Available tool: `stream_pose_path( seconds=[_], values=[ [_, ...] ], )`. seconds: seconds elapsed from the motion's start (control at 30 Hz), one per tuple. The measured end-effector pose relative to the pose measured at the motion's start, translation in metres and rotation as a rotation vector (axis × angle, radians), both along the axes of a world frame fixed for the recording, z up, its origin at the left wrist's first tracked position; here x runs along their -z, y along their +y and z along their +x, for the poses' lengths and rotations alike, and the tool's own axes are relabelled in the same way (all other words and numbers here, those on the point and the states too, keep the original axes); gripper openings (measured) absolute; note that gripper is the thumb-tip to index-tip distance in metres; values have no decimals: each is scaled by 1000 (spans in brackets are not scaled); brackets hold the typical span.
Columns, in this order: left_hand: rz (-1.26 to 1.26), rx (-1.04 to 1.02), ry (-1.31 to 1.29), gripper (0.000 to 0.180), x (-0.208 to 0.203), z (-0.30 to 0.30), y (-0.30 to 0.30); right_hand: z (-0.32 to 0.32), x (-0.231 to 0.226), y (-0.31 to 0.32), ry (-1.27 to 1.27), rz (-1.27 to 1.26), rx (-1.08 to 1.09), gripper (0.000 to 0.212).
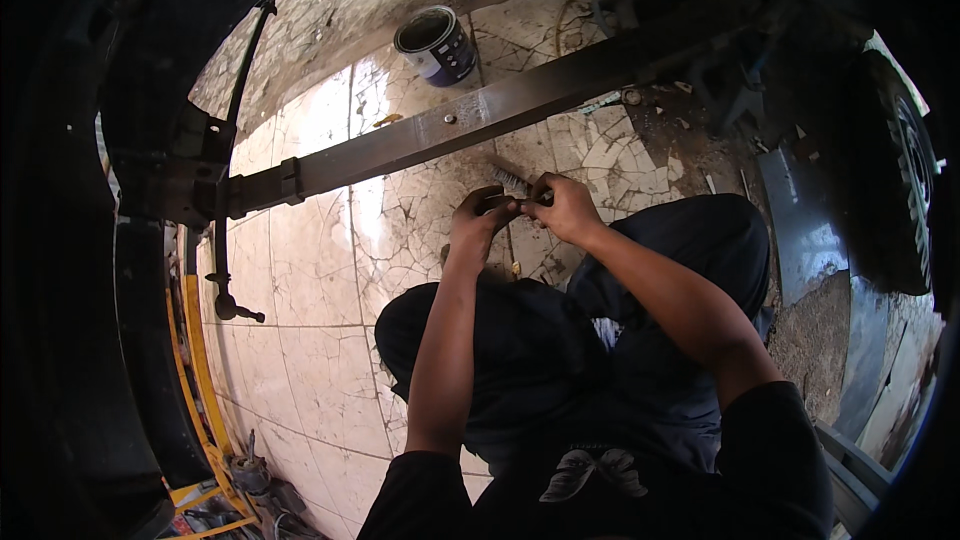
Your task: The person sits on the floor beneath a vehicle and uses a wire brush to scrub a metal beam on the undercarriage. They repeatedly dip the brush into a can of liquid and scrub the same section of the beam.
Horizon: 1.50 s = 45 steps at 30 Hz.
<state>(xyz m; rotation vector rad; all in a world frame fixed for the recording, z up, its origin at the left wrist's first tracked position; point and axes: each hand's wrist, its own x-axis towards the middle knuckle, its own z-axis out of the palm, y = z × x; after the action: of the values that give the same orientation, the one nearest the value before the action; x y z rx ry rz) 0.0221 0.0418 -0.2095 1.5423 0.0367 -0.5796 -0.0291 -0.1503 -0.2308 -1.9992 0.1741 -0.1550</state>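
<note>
My left hand (485, 218) and my right hand (565, 210) meet fingertip to fingertip above the floor, just in front of my knees. Both are closed in a pinch around something small and dark, too small and too hidden by the fingers to name. Right behind the hands, a brush (512, 178) with pale bristles lies on the tiles, partly covered by my right hand. Beyond it a long, flat metal beam (420, 135) of a vehicle's underside slants across, with a small bolt head (449, 119) on its face.
An open paint can (436, 48) stands behind the beam. A thin rod (222, 240) with a jointed end hangs at the left, near a yellow frame (200, 360). A treaded tyre (890, 170) is at the right. Cracked tiles (310, 360) cover the floor.
</note>
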Motion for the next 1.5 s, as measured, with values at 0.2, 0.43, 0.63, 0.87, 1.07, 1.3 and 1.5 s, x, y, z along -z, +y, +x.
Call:
stream_pose_path(
  seconds=[0.2, 0.43, 0.63, 0.87, 1.07, 1.3, 1.5],
  values=[
    [127, -13, -194, 47, -1, 4, -1, 4, -12, -3, 210, 143, -39, 37],
    [106, 7, -234, 45, 3, 6, -4, 3, -7, -2, 95, 248, 7, 28],
    [119, 103, -170, 42, 9, 8, 2, 6, 0, -3, 269, 267, -123, 20],
    [61, 49, -100, 44, -2, 4, -2, 11, 4, -10, 309, 522, -138, 20],
    [-165, -54, 26, 47, -13, 1, 1, 18, -4, -18, 268, 635, -119, 25],
    [-69, -7, 25, 48, -38, -5, -1, 14, -7, -16, 246, 731, -266, 33],
    [-357, -21, 143, 54, -27, 2, 8, 9, -29, -16, 235, 879, -290, 30]
  ],
)
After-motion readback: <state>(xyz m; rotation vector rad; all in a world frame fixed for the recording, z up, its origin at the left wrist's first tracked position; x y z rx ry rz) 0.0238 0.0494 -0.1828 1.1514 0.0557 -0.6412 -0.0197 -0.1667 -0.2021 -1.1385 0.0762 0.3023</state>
